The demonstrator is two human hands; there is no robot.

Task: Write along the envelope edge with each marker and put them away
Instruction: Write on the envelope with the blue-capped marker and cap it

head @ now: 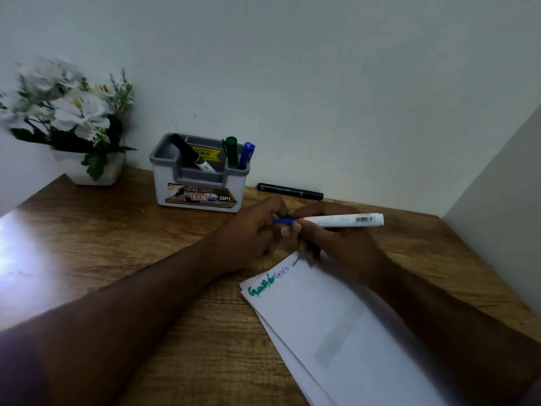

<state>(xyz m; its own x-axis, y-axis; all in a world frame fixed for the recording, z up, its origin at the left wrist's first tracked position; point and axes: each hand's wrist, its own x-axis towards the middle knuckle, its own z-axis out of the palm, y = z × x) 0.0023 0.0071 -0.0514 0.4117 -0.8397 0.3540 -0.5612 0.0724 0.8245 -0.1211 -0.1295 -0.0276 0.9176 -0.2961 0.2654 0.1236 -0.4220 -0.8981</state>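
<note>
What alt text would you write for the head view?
Both hands hold a white marker above a wooden desk: left hand on its blue cap, right hand on the barrel. Below lies a white envelope; behind stands a grey organizer.

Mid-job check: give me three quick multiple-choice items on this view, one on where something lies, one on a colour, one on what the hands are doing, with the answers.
1. Where does the loose black marker lie?
A. In the grey-and-white plastic desk organiser
B. On the wooden table by the wall, right of the organiser
C. On the white paper envelope

2. What colour is the large writing at the envelope's left corner?
A. Red
B. Black
C. Green

3. What holds the white-barrelled marker with the blue cap?
A. Both hands
B. The left hand alone
C. Nothing; it lies on the table

Answers: 1 B, it rests on bare wood beside the organiser. 2 C, the bold scrawl is green, with thinner blue writing after it. 3 A, the left hand pinches the blue cap end while the right hand grips the barrel.
</note>
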